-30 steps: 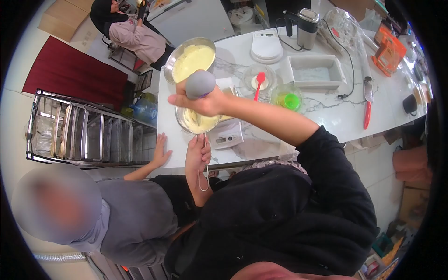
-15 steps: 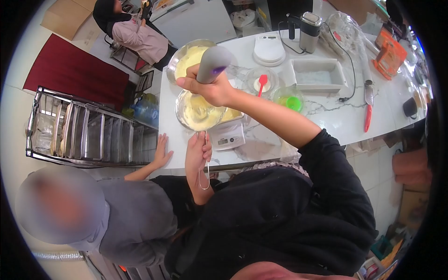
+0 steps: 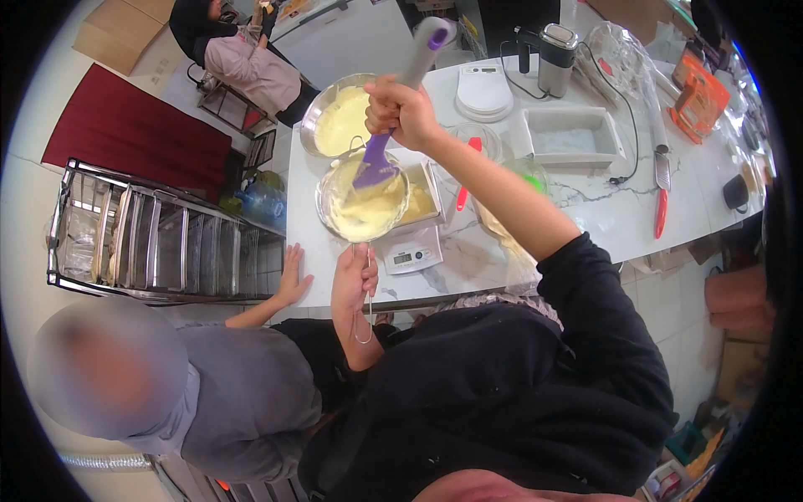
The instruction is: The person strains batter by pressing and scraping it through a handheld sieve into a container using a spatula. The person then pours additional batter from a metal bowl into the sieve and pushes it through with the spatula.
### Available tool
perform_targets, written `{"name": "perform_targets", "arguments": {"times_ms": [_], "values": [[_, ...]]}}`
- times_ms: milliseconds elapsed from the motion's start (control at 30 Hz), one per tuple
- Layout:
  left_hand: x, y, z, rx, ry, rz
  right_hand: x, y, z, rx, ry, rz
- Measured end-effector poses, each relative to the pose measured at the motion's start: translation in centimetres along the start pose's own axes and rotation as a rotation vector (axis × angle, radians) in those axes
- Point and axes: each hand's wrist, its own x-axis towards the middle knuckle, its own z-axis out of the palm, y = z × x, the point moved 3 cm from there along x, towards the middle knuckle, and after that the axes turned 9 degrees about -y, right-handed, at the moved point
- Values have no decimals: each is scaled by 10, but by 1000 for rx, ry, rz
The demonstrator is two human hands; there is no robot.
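My left hand point(image 3: 355, 272) is closed round the wire handle of a metal strainer point(image 3: 322, 209), which holds thick pale-yellow batter point(image 3: 368, 217). In my right hand point(image 3: 403, 113) is the grey handle of a purple spatula point(image 3: 376, 163), its blade down in that batter. Beside the strainer and partly under it, a rectangular tin point(image 3: 435, 180) with yellow batter stands on a white digital scale point(image 3: 414, 258). Behind, a large metal bowl point(image 3: 309, 130) contains more yellow batter.
A co-worker's hand point(image 3: 293, 276) rests on the table edge at left. To the right are a red spatula point(image 3: 470, 171), a second scale point(image 3: 483, 88), an empty lined loaf tin point(image 3: 573, 138), a corded mixer point(image 3: 554, 63) and a red-handled knife point(image 3: 662, 192). A tray rack point(image 3: 167, 234) stands left.
My right hand has risen slightly and turned, so the spatula's purple blade now shows in the batter. The strainer has shifted slightly right and down, and the tin beside it shows more.
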Motion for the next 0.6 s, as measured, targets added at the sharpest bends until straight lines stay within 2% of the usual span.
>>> {"name": "perform_targets", "arguments": {"times_ms": [33, 133, 233, 467, 600], "values": [[0, -2, -3, 6, 13, 1, 1, 1, -1, 63, -19, 84], [2, -5, -4, -17, -9, -39, 10, -14, 1, -56, -72, 30], [-3, 5, 6, 54, -78, -34, 26, -16, -15, -29, -43, -153], [-1, 12, 15, 109, -165, -68, 61, 4, -37, 247, -94, 222], [4, 11, 18, 120, -210, -57, 86, 22, -39, 324, -233, 431]]}}
